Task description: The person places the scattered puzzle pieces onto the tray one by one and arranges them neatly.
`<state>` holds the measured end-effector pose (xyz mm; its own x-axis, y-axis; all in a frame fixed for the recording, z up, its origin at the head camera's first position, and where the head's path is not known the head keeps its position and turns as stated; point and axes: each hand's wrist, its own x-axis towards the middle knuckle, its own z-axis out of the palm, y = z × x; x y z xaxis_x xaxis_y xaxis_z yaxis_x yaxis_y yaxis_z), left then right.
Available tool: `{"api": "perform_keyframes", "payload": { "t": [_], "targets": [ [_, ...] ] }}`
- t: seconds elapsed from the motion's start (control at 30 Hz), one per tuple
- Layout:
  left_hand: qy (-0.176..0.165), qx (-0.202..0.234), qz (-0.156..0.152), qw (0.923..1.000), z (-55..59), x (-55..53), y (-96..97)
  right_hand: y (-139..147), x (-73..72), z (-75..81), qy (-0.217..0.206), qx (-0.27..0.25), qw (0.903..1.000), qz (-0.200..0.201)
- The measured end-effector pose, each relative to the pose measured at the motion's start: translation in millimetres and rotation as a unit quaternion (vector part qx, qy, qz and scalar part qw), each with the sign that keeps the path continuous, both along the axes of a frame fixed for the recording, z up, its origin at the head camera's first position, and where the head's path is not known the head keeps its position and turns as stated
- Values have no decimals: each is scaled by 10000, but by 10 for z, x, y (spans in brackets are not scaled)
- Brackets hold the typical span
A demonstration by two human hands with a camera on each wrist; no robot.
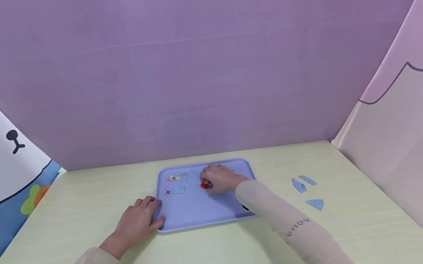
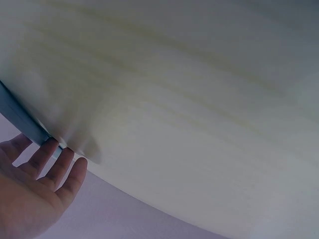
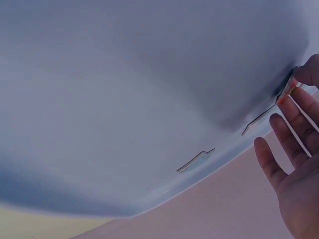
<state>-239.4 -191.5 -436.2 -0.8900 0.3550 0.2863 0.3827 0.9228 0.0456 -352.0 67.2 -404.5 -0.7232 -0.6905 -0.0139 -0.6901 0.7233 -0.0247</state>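
A blue-lilac tray [image 1: 207, 214] lies on the table. Over its middle, my right hand [image 1: 221, 178] pinches a flat red puzzle piece [image 1: 205, 184] between thumb and fingers. The right wrist view shows that piece [image 3: 288, 91] edge-on, with the other fingers of the hand [image 3: 299, 149] spread. Left of it on the tray lie a yellow-and-blue puzzle piece [image 1: 177, 177] and a light blue one [image 1: 175, 190]. My left hand [image 1: 136, 221] touches the tray's left edge, and its fingers [image 2: 75, 179] look loosely extended in the left wrist view.
On the table to the right of the tray lie three blue puzzle pieces, one curved [image 1: 299, 185], one slim [image 1: 308, 179] and one wedge-shaped [image 1: 316, 204]. A purple backdrop [image 1: 187, 72] stands behind the table, with printed cloths at both sides.
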Motion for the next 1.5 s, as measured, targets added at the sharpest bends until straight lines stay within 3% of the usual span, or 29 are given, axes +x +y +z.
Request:
{"api": "perform_keyframes", "payload": {
  "t": [0.37, 1.0, 1.5],
  "targets": [
    [20, -71, 42, 10000, -15, -27, -4, -90, 3, 10, 100, 110, 9999, 17],
    [33, -52, 1, 10000, 19, -6, 3, -102, -4, -3, -127, 136, 9997, -150],
    [33, -48, -11, 10000, 17, -17, -6, 18, -14, -4, 176, 11, 9995, 248]
  ]
}}
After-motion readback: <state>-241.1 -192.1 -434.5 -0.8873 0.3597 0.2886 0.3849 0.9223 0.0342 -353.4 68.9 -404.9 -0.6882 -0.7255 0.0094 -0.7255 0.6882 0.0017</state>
